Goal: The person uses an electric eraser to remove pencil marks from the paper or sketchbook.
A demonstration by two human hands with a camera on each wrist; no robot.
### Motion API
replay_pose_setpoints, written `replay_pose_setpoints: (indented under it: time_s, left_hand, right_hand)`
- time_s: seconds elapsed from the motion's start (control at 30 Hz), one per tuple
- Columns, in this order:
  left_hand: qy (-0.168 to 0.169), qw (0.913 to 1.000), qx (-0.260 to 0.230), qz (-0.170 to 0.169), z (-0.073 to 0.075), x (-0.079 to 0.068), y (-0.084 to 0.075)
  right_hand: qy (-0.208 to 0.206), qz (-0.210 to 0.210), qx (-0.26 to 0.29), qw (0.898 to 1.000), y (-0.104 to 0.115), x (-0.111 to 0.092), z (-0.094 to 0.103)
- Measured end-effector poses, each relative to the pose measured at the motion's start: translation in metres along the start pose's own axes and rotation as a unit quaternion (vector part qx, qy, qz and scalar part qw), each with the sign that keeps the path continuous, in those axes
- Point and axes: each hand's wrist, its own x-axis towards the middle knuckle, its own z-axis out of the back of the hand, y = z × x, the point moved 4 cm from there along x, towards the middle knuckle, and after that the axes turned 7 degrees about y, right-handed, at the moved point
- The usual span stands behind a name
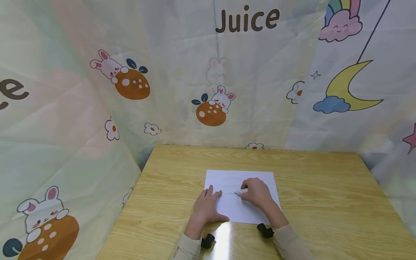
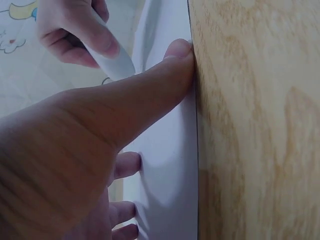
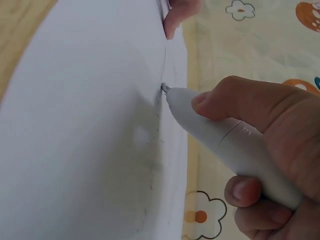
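Observation:
A sheet of white paper (image 1: 238, 211) lies on the wooden table, with a thin dark line (image 1: 230, 193) across its middle. My right hand (image 1: 258, 193) grips a thick white pen-shaped tool (image 3: 227, 142) between thumb and curled fingers. Its short metal tip touches the paper at the line's right end; in the right wrist view, small dark marks (image 3: 152, 172) run along the sheet. My left hand (image 1: 207, 206) presses the paper's left side, fingers spread, the thumb (image 2: 175, 62) on the near edge. Whether the line is drawn or cut, I cannot tell.
The wooden table (image 1: 325, 195) extends to both sides and behind the paper. A printed cloth (image 1: 175, 72) with rabbits, flowers and a moon hangs around its back and sides. A black wrist mount (image 1: 208, 241) sits at the left wrist, another black mount (image 1: 265, 231) at the right.

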Motion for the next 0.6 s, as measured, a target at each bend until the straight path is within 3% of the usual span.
replay_pose_setpoints:
  time_s: [0.2, 0.37, 0.6]
  left_hand:
    - [0.0, 1.0, -0.003, 0.001, 0.0051, 0.0013, 0.0003]
    - [-0.008, 1.0, 0.004, -0.001, 0.0087, 0.0018, 0.0003]
    - [0.0, 0.9999, -0.01, -0.004, 0.0036, -0.0013, -0.0041]
  right_hand:
    - [0.005, -0.004, 0.0, 1.0, -0.0004, 0.001, 0.0036]
    - [-0.003, 0.016, 0.001, 1.0, 0.006, 0.007, 0.0054]
    - [0.01, 0.007, 0.01, 1.0, 0.0027, -0.001, 0.0011]
